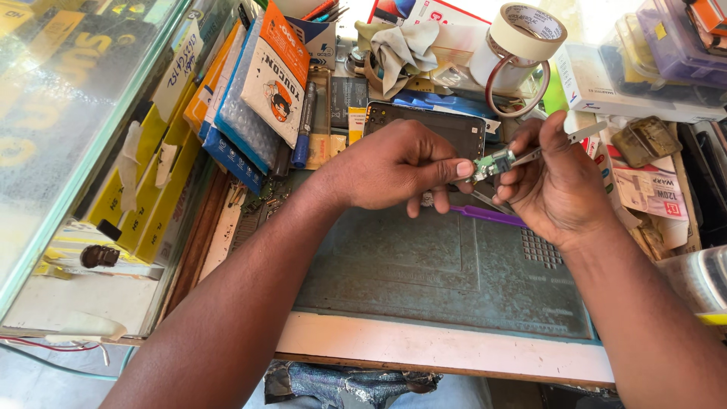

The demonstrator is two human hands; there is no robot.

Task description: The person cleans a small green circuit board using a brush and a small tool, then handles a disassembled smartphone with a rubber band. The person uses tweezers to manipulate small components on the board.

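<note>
Covering cluttered bench (454,352), grey work mat (424,265)

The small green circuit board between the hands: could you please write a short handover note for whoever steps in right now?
Left hand: pinches the small green circuit board between thumb and fingertips, above the work mat.
Right hand: holds metal tweezers, tips at the board.
Nearby: a purple pry tool lies on the mat under the hands; an opened phone lies just behind them; tape rolls stand further back.
Done: the board is out and in hand.
Left: whatever the tweezers are working on at the board; the detail is too small to tell.
</note>
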